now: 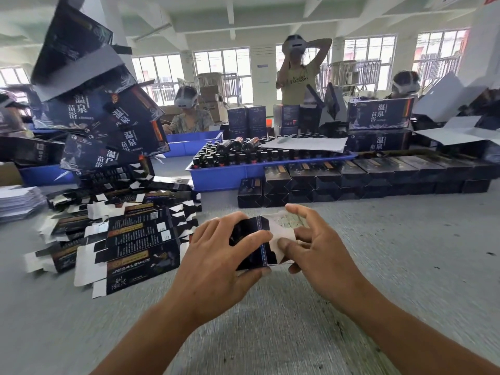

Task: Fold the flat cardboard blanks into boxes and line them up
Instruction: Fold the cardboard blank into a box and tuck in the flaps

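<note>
Held a half-formed box [254, 243] between both hands, low over the grey worktop [378, 266], near centre. Left hand [216, 255] wrapped round the dark printed body, thumb across the top face, fingers curled beneath. Right hand [316, 247] at the open end, thumb and a finger pressed on a pale end flap [281, 235], other fingers spread above. Hands close together, one box between them, neither free.

Long axis ran roughly left to right, open end toward the right hand. So, by the look of it, the right hand was the nearer one for tucking that flap, the left merely bracing.

Thin glossy card, dark blue-black outside, plain white inside, creases sharp. Edges blurred, so flap shape not quite readable.

To the left, a loose heap of flat blanks [130, 239], same print, white tabs poking out. Farther off and to the right, a row of finished boxes [365, 180], dark and squared, stacked two high. Behind it, a blue tray [227, 177] full of small dark bottles.
</note>
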The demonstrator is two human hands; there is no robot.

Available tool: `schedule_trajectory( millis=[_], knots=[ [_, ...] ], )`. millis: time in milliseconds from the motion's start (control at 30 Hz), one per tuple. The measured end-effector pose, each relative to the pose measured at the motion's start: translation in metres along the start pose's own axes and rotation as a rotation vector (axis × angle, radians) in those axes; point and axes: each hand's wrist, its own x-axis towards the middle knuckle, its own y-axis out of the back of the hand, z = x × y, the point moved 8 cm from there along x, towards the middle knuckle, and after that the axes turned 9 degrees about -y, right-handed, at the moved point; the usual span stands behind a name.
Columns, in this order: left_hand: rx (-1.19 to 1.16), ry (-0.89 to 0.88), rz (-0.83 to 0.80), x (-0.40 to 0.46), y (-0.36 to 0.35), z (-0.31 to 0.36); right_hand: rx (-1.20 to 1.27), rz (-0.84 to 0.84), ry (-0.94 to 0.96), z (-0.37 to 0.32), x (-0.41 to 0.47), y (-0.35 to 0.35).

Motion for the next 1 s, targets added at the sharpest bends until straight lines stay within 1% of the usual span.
schedule_trajectory(
  millis=[133, 200, 333, 433, 600, 667, 800, 833, 900, 1000],
  knots=[
    [0.038, -0.017, 0.021, 0.001, -0.001, 0.001, -0.171, 0.038, 0.135, -0.011, -0.008, -0.002],
    [0.034, -0.014, 0.027, 0.0, -0.002, 0.0, -0.196, 0.052, 0.176, -0.014, -0.01, -0.003],
    [0.025, -0.007, 0.067, 0.0, -0.002, 0.0, -0.194, 0.069, 0.172, -0.015, -0.009, -0.002],
    [-0.005, 0.014, 0.101, -0.002, -0.001, -0.002, -0.248, 0.085, 0.183, -0.016, -0.009, -0.001],
    [0.059, -0.01, 0.081, -0.001, -0.002, 0.001, -0.289, 0.088, 0.18, -0.018, -0.009, -0.001],
    [0.063, -0.012, 0.083, -0.001, -0.003, 0.0, -0.296, 0.045, 0.162, -0.018, -0.01, -0.003],
    [0.047, 0.026, 0.079, -0.005, -0.004, -0.009, -0.243, -0.211, 0.073, -0.011, -0.013, -0.017],
    [0.046, 0.031, 0.072, -0.005, -0.004, -0.009, -0.244, -0.245, 0.069, -0.011, -0.014, -0.02],
    [0.043, 0.031, 0.066, -0.005, -0.003, -0.009, -0.247, -0.211, 0.078, -0.011, -0.013, -0.019],
    [0.04, 0.014, 0.062, -0.003, -0.003, -0.004, -0.249, -0.064, 0.107, -0.013, -0.01, -0.009]
  ],
)
